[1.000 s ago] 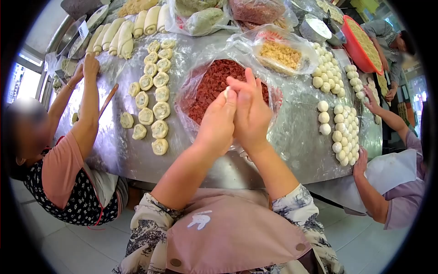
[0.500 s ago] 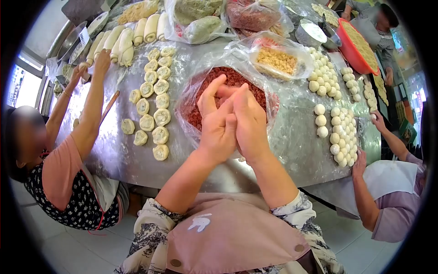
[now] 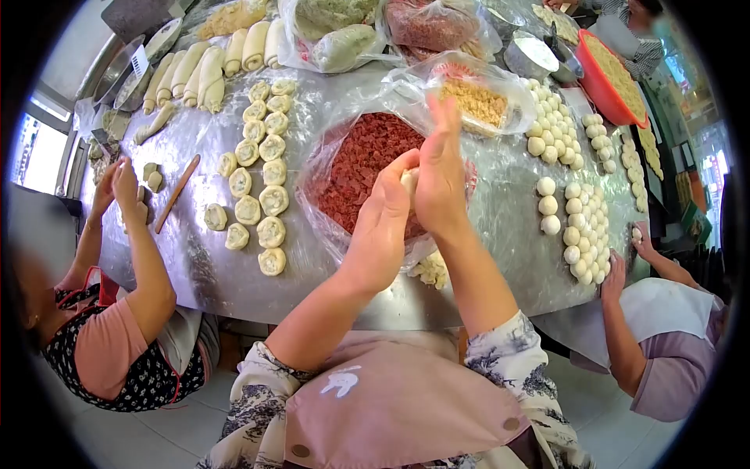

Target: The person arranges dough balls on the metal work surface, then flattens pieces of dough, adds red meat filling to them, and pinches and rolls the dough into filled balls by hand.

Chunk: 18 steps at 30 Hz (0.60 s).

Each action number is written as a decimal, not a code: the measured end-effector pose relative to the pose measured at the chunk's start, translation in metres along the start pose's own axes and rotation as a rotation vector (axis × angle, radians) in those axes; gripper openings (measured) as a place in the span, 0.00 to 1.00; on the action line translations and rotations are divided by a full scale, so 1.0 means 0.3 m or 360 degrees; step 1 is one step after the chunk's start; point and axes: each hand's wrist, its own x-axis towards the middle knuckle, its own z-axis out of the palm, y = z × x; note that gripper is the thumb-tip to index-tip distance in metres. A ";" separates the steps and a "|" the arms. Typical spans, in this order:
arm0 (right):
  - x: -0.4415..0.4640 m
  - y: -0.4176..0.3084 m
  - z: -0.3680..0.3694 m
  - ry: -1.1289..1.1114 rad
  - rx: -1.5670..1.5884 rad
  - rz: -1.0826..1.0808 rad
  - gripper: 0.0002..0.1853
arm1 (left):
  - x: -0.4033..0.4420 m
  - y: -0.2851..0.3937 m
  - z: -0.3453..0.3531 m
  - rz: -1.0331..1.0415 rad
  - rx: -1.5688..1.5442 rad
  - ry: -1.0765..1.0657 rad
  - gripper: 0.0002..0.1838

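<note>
Dough (image 3: 408,180) x1 btwn L hand (image 3: 381,228), R hand (image 3: 442,186)

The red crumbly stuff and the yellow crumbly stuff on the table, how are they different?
The red stuff is dark red; the yellow stuff is golden yellow. The red stuff makes a bigger heap than the yellow stuff. The red stuff is nearer the apron, while the yellow stuff is farther back. Both look lumpy and have clear plastic around them.

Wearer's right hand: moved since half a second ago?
Yes: forward and slightly right in view. Its fingers now come closer to the yellow crumbs on the table.
</note>
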 end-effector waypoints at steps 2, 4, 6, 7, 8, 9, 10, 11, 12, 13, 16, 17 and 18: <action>0.004 -0.023 0.002 0.0037 -0.0002 -0.0105 0.36 | 0.028 0.010 -0.019 -0.0006 0.0023 -0.0065 0.38; 0.005 -0.066 0.004 0.0048 0.0261 0.0022 0.42 | 0.054 0.031 0.019 0.0021 -0.0090 0.0205 0.32; 0.010 -0.147 0.013 0.0040 0.0783 0.0386 0.46 | 0.064 0.022 0.004 -0.0022 -0.0003 0.0385 0.27; 0.011 -0.189 0.028 0.0088 0.0919 0.0479 0.46 | 0.064 0.017 -0.009 -0.0048 0.0042 0.0479 0.26; 0.011 -0.230 0.042 0.0146 0.1057 0.0569 0.47 | 0.071 0.021 -0.027 -0.0196 0.0124 0.0667 0.26; 0.017 -0.270 0.061 0.0259 0.1068 0.0557 0.46 | 0.072 0.029 -0.041 -0.0105 -0.0003 0.0634 0.26; 0.003 -0.264 0.065 0.0269 0.0987 0.0485 0.44 | 0.072 0.041 -0.052 -0.0016 -0.0131 0.0597 0.27; -0.011 -0.257 0.070 0.0282 0.0906 0.0415 0.42 | 0.074 0.053 -0.057 0.0075 -0.0259 0.0560 0.28; -0.053 -0.183 0.071 0.0188 0.0736 0.0277 0.40 | 0.079 0.065 -0.058 0.0093 -0.0286 0.0630 0.29; -0.085 -0.159 0.078 0.0084 0.0741 0.0300 0.38 | 0.078 0.082 -0.066 0.0060 -0.0226 0.0631 0.29; -0.112 -0.157 0.084 -0.0050 0.0767 0.0384 0.28 | 0.077 0.075 -0.085 0.0160 -0.0112 0.0641 0.31; -0.106 -0.186 0.065 -0.0032 0.0728 0.0507 0.25 | 0.072 0.085 -0.081 0.0119 -0.0432 0.0540 0.32; -0.102 -0.177 0.061 0.0035 0.0766 0.0537 0.23 | 0.062 0.113 -0.068 0.0077 -0.0750 0.0435 0.35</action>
